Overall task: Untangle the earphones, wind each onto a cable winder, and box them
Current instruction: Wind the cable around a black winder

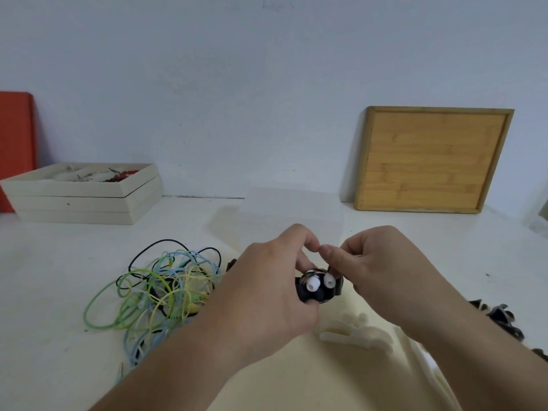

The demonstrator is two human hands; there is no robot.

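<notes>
A black cable winder (308,290) with two white earbuds (321,282) on it is held above the table between both hands. My left hand (267,292) grips the winder from the left. My right hand (382,268) pinches its right side, and the fingertips of both hands meet above it. A tangle of green, blue, yellow and black earphone cables (166,289) lies on the table to the left. Several dark cable winders (501,315) lie at the right edge. A pale box (341,378) sits under my hands, with pale wound items (355,333) inside.
A stack of cream trays (74,200) with small items stands at the back left, a red board (14,137) behind it. A wooden tray (430,161) leans on the wall at the back right. A translucent white box (293,206) sits at the back centre.
</notes>
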